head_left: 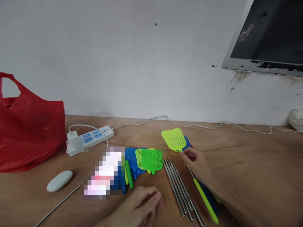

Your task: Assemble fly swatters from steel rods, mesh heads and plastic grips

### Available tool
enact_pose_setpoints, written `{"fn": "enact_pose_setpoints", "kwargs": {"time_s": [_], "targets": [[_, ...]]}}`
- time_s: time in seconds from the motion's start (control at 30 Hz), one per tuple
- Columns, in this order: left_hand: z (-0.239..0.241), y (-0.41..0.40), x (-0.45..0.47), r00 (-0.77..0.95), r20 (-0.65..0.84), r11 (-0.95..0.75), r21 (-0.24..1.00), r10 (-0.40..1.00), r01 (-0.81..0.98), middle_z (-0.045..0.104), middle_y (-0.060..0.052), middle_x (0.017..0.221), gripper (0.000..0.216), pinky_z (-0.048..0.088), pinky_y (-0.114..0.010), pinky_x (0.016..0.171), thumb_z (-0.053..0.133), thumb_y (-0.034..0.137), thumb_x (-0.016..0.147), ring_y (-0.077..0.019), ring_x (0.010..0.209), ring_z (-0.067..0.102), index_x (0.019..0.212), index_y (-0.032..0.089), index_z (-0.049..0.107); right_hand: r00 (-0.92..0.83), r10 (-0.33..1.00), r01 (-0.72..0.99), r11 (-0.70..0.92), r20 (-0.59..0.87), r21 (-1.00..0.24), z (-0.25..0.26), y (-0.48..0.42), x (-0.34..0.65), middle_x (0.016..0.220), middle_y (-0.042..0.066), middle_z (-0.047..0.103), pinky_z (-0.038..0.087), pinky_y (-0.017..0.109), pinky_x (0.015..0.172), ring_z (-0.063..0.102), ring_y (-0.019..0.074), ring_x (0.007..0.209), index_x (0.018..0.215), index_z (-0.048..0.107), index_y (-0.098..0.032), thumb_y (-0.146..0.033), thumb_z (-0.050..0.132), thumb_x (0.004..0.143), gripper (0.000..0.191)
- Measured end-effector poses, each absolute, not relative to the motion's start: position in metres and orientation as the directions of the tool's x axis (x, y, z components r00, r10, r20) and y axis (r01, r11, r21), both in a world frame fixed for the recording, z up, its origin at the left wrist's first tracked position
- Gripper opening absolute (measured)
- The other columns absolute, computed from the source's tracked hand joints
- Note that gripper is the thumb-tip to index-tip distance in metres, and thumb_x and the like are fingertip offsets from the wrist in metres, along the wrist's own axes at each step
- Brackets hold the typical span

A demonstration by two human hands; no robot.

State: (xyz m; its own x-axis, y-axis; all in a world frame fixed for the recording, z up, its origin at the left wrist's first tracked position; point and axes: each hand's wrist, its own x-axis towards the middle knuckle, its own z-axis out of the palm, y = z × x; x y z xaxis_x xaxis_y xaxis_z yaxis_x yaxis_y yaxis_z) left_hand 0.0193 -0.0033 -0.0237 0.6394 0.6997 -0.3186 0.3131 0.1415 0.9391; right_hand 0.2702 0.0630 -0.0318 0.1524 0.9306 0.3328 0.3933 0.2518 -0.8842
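My right hand (198, 164) pinches a yellow-green fly swatter (174, 139) where its mesh head meets the thin metal rod. Its yellow-green handle points toward me, past my wrist. Beneath it lies a blue fly swatter (187, 142), partly hidden by my hand. Curled on the table, my left hand (140, 206) shows nothing between its closed fingers. Several metal rods (181, 190) lie side by side between my hands. Loose swatter heads overlap beyond my left hand, a green mesh head (151, 160) on top and blue mesh heads (131, 158) below. Beside them are loose handles, including a green handle (129, 174).
A pixelated bright object (104, 175) lies left of the heads. Further left are a white oval object (59, 181), a cable, a power strip (98, 135) with a plugged-in adapter, and a red plastic bag (33, 132). A white cord (194, 126) runs along the wall (142, 63).
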Motion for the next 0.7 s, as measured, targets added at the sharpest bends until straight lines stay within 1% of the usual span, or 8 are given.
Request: {"fn": "enact_pose_setpoints", "kwargs": {"time_s": [0.17,0.3,0.4,0.57,0.7], "targets": [[-0.018,-0.005,0.020,0.630,-0.334,0.132,0.929,0.701,0.347,0.049,0.008,0.050,0.065,0.020,-0.017,0.031,0.041,0.085,0.080,-0.0057,0.034,0.032,0.080,0.021,0.050,0.131,0.913,0.581,0.246,0.387,-0.776,-0.043,0.069,0.277,0.045,-0.003,0.052,0.029,0.028,0.050,0.046,0.0160,0.046,0.062,0.055,-0.023,-0.051,0.068,0.080,0.035],[-0.018,-0.004,0.020,0.637,-0.341,0.133,0.927,0.692,0.351,0.049,0.008,0.050,0.063,0.020,-0.017,0.031,0.042,0.083,0.081,-0.0058,0.033,0.032,0.078,0.021,0.050,0.110,0.910,0.683,0.223,0.400,-0.696,-0.047,0.070,0.280,0.043,-0.005,0.053,0.029,0.029,0.051,0.048,0.0176,0.044,0.074,0.057,-0.025,-0.045,0.067,0.079,0.023],[-0.019,-0.003,0.020,0.636,-0.341,0.129,0.926,0.692,0.355,0.048,0.008,0.050,0.063,0.020,-0.017,0.031,0.042,0.083,0.081,-0.0056,0.033,0.032,0.079,0.020,0.050,0.086,0.911,0.728,0.219,0.404,-0.650,-0.050,0.070,0.280,0.044,-0.006,0.055,0.028,0.029,0.051,0.051,0.0192,0.045,0.084,0.057,-0.026,-0.041,0.066,0.079,0.018],[-0.022,-0.003,0.019,0.637,-0.342,0.124,0.924,0.691,0.361,0.049,0.007,0.050,0.063,0.022,-0.016,0.031,0.042,0.083,0.082,-0.0055,0.033,0.032,0.078,0.021,0.049,0.081,0.904,0.776,0.208,0.420,-0.596,-0.052,0.072,0.284,0.053,-0.003,0.061,0.031,0.030,0.051,0.056,0.0199,0.047,0.088,0.056,-0.025,-0.037,0.057,0.085,0.012],[-0.021,-0.003,0.019,0.638,-0.328,0.108,0.927,0.696,0.359,0.048,0.007,0.050,0.063,0.021,-0.016,0.031,0.042,0.083,0.082,-0.0057,0.033,0.031,0.078,0.021,0.050,0.075,0.901,0.804,0.199,0.428,-0.560,-0.055,0.075,0.289,0.057,-0.002,0.062,0.031,0.030,0.051,0.056,0.0194,0.046,0.097,0.056,-0.025,-0.036,0.050,0.089,0.014]]}}
